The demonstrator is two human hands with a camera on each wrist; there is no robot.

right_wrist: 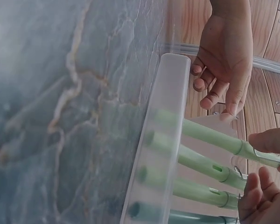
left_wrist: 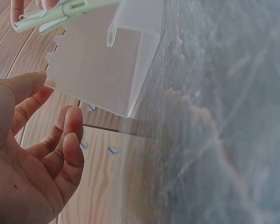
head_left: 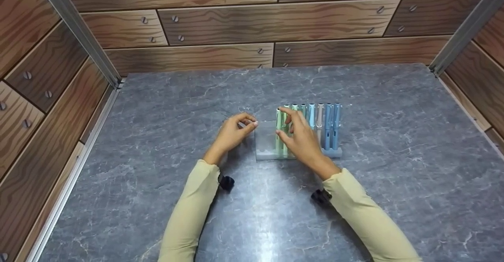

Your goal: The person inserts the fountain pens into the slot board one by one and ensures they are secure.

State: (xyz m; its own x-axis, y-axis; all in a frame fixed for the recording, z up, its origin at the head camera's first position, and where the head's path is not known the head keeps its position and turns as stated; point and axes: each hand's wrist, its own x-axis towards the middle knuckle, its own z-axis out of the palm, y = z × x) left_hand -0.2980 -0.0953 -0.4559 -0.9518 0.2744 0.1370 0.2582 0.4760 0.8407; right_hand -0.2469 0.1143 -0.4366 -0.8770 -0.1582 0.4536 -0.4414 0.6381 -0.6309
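Note:
A clear pen stand (head_left: 267,136) holds a row of upright pens on the table. My left hand (head_left: 235,131) pinches its upper left corner between thumb and index finger; in the left wrist view, the other fingers of this hand (left_wrist: 35,163) curl loosely beside the sheet. At the leftmost light green pen (head_left: 278,136), my right hand (head_left: 301,138) has its index finger at the cap's top and its thumb against the side. The right wrist view shows that green pen (right_wrist: 212,135) with its lower end in the stand's frosted base (right_wrist: 170,88). My right palm partly hides the middle pens.
Further right in the stand are a light blue pen (head_left: 312,114), a grey pen (head_left: 319,116) and blue pens (head_left: 336,124). The grey marbled table (head_left: 177,96) is bounded by wood-patterned walls (head_left: 236,22) at the back and sides.

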